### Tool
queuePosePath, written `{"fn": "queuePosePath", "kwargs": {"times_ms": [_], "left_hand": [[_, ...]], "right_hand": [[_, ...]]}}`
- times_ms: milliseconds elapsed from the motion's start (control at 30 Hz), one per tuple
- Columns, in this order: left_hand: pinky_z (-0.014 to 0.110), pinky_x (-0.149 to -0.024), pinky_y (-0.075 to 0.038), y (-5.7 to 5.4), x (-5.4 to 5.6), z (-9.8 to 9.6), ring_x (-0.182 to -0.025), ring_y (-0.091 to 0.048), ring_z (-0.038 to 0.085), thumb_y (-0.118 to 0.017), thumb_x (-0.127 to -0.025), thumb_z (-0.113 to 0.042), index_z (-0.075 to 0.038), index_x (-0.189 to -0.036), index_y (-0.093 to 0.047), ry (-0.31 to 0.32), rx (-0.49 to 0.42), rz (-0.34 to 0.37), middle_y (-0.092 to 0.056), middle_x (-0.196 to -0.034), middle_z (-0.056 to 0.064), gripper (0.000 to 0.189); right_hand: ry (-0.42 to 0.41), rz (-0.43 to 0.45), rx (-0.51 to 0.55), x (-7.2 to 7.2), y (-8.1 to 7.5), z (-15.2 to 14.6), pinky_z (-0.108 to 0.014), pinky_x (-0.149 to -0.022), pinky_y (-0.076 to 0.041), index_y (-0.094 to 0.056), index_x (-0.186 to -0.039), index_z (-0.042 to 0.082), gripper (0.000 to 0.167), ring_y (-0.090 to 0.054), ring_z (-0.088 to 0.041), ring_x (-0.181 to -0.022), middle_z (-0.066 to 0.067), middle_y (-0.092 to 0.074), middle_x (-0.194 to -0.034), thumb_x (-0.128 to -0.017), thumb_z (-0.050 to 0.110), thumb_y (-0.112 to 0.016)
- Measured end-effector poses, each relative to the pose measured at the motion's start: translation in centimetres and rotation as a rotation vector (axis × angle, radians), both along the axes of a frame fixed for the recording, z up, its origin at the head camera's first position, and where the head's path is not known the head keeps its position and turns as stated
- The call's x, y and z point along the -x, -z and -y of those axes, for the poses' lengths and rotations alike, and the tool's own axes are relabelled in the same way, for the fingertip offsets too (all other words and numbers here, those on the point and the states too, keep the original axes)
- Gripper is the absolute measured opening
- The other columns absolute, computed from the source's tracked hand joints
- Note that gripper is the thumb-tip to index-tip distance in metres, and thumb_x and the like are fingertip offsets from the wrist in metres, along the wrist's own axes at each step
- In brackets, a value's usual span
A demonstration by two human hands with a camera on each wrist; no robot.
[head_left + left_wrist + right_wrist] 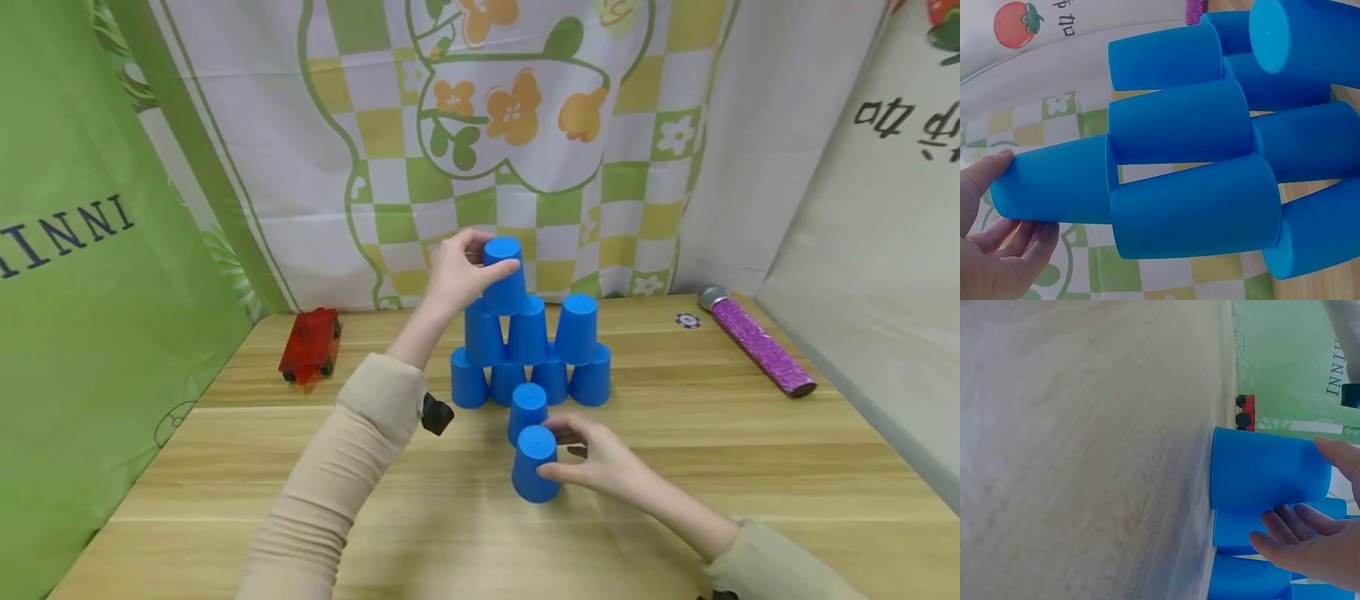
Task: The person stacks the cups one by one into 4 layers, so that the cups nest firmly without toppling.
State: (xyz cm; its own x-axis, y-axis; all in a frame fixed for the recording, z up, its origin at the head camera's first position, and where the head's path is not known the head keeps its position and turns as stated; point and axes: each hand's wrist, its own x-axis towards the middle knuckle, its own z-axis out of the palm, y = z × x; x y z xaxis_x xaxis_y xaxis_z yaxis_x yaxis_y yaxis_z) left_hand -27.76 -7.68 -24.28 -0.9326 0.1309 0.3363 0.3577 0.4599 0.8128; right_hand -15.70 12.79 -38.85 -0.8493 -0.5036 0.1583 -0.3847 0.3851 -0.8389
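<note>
My left hand (460, 271) holds a blue cup (503, 279), upside down, between thumb and fingers. In the left wrist view, that cup (1060, 181) has its rim at the bases of two cups in the row beneath. This middle row of three blue cups (528, 332) stands on a bottom row of several blue cups (468, 379). Nearer the front, my right hand (603, 458) has its thumb and fingers around another upside-down blue cup (536, 464), which stands on the table. Directly behind that one is one more blue cup (528, 410).
A red toy car (311, 343) sits at the table's left back. On the right lie a purple glittery microphone (757, 342) and a small round chip (687, 320). Patterned cloth (487, 192) hangs behind the wooden table (675, 467), with fabric walls at both sides.
</note>
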Motion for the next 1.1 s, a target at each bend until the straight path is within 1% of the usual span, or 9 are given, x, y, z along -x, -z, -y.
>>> {"fn": "queuePosePath", "kwargs": {"times_ms": [267,433,867,1100], "left_hand": [[0.037,-0.091,-0.052,0.1,0.0,0.1,-0.107,-0.061,0.025,-0.073,-0.082,-0.032,-0.006,-0.122,-0.057,-0.016,-0.001,0.017,-0.062,-0.119,0.011,0.05],[0.037,-0.092,-0.052,0.3,0.1,0.1,-0.108,-0.06,0.025,-0.072,-0.082,-0.033,-0.007,-0.123,-0.056,-0.019,-0.006,0.027,-0.062,-0.12,0.011,0.051],[0.038,-0.095,-0.051,1.1,0.3,-0.1,-0.111,-0.06,0.026,-0.072,-0.083,-0.033,-0.006,-0.125,-0.055,-0.035,-0.034,0.004,-0.061,-0.122,0.011,0.053],[0.04,-0.097,-0.05,1.8,0.2,0.0,-0.116,-0.057,0.028,-0.072,-0.083,-0.033,-0.008,-0.134,-0.049,-0.016,-0.018,0.014,-0.058,-0.126,0.013,0.061]], "right_hand": [[-0.003,0.002,-0.021,0.1,-0.1,0.2,-0.05,-0.088,-0.053,-0.054,-0.118,-0.007,0.05,-0.06,-0.039,-0.105,-0.024,-0.061,-0.116,-0.081,0.021,-0.073],[-0.001,0.015,-0.035,0.3,0.1,0.3,-0.05,-0.087,-0.053,-0.054,-0.119,-0.006,0.05,-0.06,-0.039,-0.106,-0.023,-0.061,-0.116,-0.082,0.022,-0.073],[-0.021,0.01,-0.036,0.6,0.7,0.4,-0.048,-0.087,-0.054,-0.056,-0.116,-0.002,0.046,-0.061,-0.036,-0.104,-0.02,-0.062,-0.114,-0.081,0.023,-0.074],[-0.011,-0.004,-0.036,0.4,0.8,0.5,-0.048,-0.085,-0.055,-0.057,-0.114,-0.003,0.045,-0.062,-0.035,-0.102,-0.02,-0.063,-0.112,-0.081,0.022,-0.074]]}}
